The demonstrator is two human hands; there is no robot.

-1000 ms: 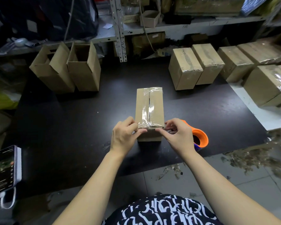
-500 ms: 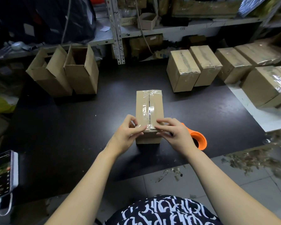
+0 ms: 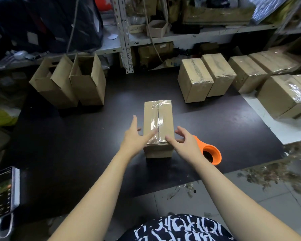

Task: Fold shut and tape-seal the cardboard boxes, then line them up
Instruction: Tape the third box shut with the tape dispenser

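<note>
A closed cardboard box (image 3: 161, 115) with clear tape along its top seam stands in the middle of the black mat (image 3: 76, 145). My left hand (image 3: 135, 136) is at the box's near left corner with fingers spread straight; the thumb lies on the taped top. My right hand (image 3: 182, 140) hovers at the near right corner, fingers spread, holding nothing. An orange tape dispenser (image 3: 210, 153) lies just right of the box, partly behind my right wrist.
Two open-topped boxes (image 3: 87, 82) stand at the back left. Several taped boxes (image 3: 196, 79) sit in a row at the back right, reaching onto a white board (image 3: 276, 131). A tablet (image 3: 2, 192) lies at the left edge. Cluttered shelves rise behind.
Both hands were pinching and pressing the tape end over the box's near edge; now they have let go and opened, fingers spread at the box's sides.
</note>
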